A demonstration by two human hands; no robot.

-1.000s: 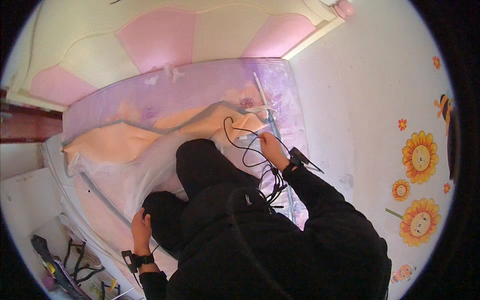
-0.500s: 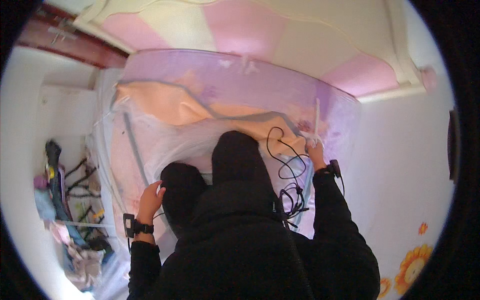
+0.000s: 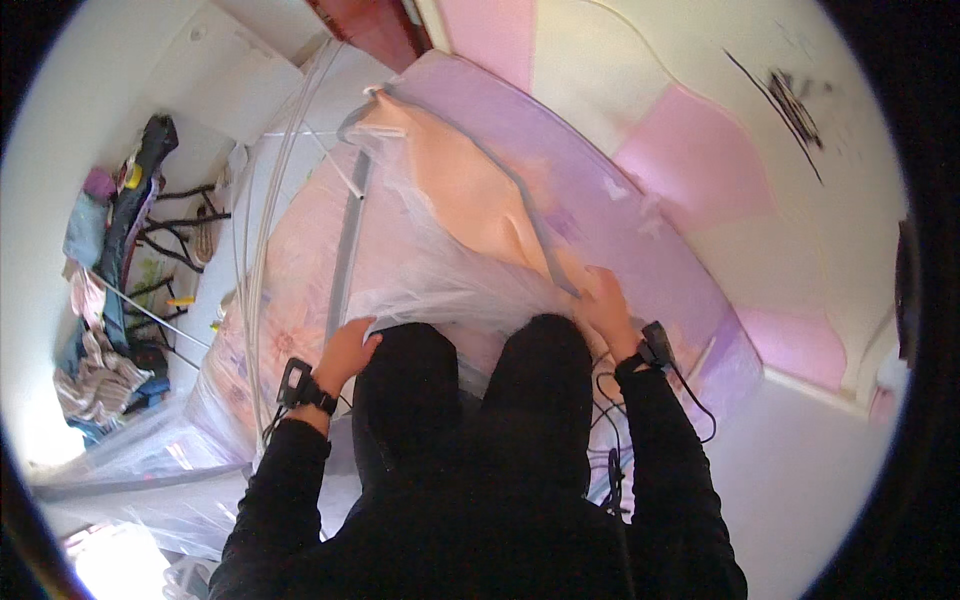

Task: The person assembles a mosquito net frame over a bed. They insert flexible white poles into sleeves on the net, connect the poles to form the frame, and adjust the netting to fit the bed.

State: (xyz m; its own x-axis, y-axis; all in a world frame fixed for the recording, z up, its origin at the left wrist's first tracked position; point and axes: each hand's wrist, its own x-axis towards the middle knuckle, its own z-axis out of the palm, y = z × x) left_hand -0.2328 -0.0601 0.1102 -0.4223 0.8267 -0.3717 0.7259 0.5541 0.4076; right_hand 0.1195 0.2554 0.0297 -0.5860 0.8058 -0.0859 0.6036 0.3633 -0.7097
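I am sitting with bent legs, and my two black-clad knees point(image 3: 405, 355) are pointing toward a white sheer net point(image 3: 430, 285), which is lying gathered in front of them on the bed point(image 3: 625, 215). Beyond this net, an orange cloth point(image 3: 470, 185) with a grey border point(image 3: 522, 200) is stretching from the far corner down to my right hand point(image 3: 606, 305). This hand is touching the near end of the border, but I cannot tell if its fingers are closing on the fabric. My left hand point(image 3: 345, 355) is staying just beside my left knee, near the net, and its thumb and fingers are standing a little apart. Thin white poles point(image 3: 268, 235) are lying to the left, and a black cable point(image 3: 612, 440) is hanging near my right forearm.
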